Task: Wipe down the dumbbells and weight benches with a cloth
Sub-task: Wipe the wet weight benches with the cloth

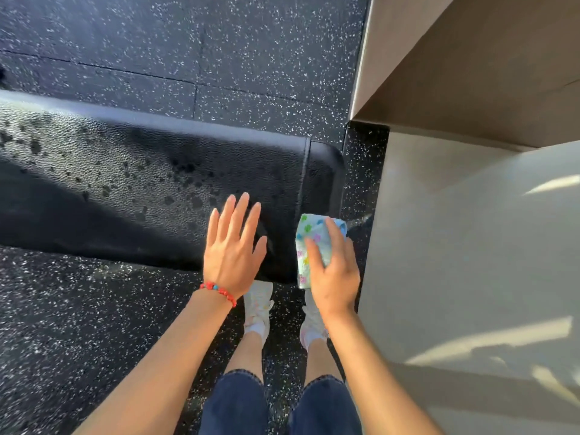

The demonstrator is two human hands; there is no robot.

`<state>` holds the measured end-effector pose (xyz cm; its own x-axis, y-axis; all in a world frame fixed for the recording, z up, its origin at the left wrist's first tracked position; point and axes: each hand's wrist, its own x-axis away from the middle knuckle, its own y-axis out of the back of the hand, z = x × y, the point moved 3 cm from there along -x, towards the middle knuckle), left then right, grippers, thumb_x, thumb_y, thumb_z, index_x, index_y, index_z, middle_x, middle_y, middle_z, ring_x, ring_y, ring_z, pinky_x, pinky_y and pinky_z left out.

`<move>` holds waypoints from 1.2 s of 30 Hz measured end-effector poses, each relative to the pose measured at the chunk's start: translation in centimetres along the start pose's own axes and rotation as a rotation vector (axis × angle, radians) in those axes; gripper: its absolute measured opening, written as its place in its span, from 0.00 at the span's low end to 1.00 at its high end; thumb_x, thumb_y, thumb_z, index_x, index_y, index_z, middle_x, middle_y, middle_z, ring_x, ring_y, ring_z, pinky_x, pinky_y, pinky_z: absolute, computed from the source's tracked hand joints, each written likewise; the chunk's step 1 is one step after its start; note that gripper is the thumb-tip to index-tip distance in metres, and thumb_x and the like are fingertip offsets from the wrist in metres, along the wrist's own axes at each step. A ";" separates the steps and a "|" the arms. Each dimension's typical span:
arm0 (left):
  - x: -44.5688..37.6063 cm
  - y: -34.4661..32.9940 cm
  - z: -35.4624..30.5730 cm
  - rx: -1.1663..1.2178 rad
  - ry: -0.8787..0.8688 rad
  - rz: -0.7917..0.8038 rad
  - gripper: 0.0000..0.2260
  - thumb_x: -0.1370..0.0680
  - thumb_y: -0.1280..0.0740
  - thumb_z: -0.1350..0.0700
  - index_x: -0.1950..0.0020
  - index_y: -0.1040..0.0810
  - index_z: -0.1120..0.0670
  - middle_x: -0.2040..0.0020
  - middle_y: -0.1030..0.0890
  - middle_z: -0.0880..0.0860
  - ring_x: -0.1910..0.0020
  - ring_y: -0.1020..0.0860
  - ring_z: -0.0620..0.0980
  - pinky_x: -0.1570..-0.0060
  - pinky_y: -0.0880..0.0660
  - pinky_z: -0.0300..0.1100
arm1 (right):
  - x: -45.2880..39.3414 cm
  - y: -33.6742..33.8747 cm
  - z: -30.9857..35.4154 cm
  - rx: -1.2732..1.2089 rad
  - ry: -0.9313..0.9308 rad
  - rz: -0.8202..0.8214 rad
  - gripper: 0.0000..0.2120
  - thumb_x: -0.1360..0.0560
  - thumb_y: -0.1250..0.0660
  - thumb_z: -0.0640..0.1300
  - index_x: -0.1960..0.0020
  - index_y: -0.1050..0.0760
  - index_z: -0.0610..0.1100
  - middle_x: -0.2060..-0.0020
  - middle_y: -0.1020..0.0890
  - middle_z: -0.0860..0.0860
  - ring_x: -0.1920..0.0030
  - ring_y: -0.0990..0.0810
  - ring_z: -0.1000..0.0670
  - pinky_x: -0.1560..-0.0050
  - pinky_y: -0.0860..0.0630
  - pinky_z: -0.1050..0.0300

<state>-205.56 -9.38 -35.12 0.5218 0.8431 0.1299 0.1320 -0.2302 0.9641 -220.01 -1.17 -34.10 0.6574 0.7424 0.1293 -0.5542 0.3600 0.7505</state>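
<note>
The right hand (332, 274) clamps the folded cloth (309, 246) at the bench (157, 171) pad's right end, probably touching; the pad runs leftward, left hand (233, 246) spread empty

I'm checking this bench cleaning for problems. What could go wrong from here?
Wet droplets cover the bench pad well left of the folded cloth in the right hand, so patches may be missed. The open left hand hovers near the wet pad and could smear it.
</note>
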 end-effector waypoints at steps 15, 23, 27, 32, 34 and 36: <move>0.7 -2.6 1.3 0.026 -0.043 -0.067 0.24 0.23 0.42 0.52 0.27 0.38 0.58 0.27 0.37 0.59 0.27 0.43 0.58 0.30 0.47 0.57 | -9.8 -3.5 2.6 0.226 0.027 -0.079 0.19 0.24 0.38 0.53 0.36 0.28 0.47 0.51 0.23 0.42 0.51 0.24 0.41 0.60 0.28 0.53; 0.6 -2.4 1.5 0.046 -0.058 -0.063 0.24 0.23 0.43 0.52 0.28 0.37 0.58 0.27 0.36 0.59 0.28 0.42 0.58 0.30 0.46 0.56 | 1.4 -2.9 -0.3 0.323 0.114 -0.077 0.17 0.25 0.40 0.53 0.39 0.31 0.46 0.55 0.19 0.41 0.58 0.19 0.42 0.66 0.22 0.56; 0.7 -1.3 2.4 0.076 -0.048 -0.085 0.23 0.23 0.42 0.53 0.29 0.35 0.59 0.28 0.35 0.59 0.28 0.41 0.57 0.30 0.45 0.56 | 1.6 -2.4 0.7 0.223 0.122 -0.112 0.18 0.26 0.38 0.51 0.40 0.27 0.43 0.56 0.20 0.43 0.56 0.22 0.46 0.61 0.26 0.59; 0.9 -0.6 5.7 0.027 0.073 -0.168 0.23 0.23 0.41 0.54 0.30 0.33 0.59 0.29 0.34 0.60 0.29 0.39 0.60 0.31 0.44 0.58 | 0.6 -4.8 2.7 0.352 0.394 -0.013 0.15 0.25 0.39 0.52 0.41 0.31 0.46 0.64 0.24 0.44 0.66 0.24 0.45 0.71 0.25 0.55; 0.9 -0.8 6.8 0.002 0.114 -0.173 0.22 0.23 0.41 0.53 0.30 0.33 0.59 0.29 0.34 0.61 0.29 0.39 0.61 0.31 0.45 0.58 | -0.9 -5.5 3.0 0.393 0.446 -0.027 0.15 0.25 0.38 0.52 0.42 0.31 0.46 0.65 0.24 0.44 0.68 0.25 0.45 0.72 0.27 0.55; 0.8 -1.2 7.5 -0.014 0.113 -0.172 0.22 0.23 0.42 0.53 0.29 0.34 0.58 0.29 0.34 0.61 0.29 0.39 0.61 0.31 0.45 0.58 | -3.5 -5.9 3.7 0.415 0.427 -0.087 0.14 0.26 0.38 0.52 0.43 0.30 0.47 0.66 0.25 0.44 0.69 0.25 0.44 0.73 0.28 0.57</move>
<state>-198.98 -12.03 -37.89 0.3944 0.9188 -0.0121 0.1987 -0.0724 0.9774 -217.11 -8.02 -36.59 0.3804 0.9125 -0.1507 -0.2055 0.2422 0.9482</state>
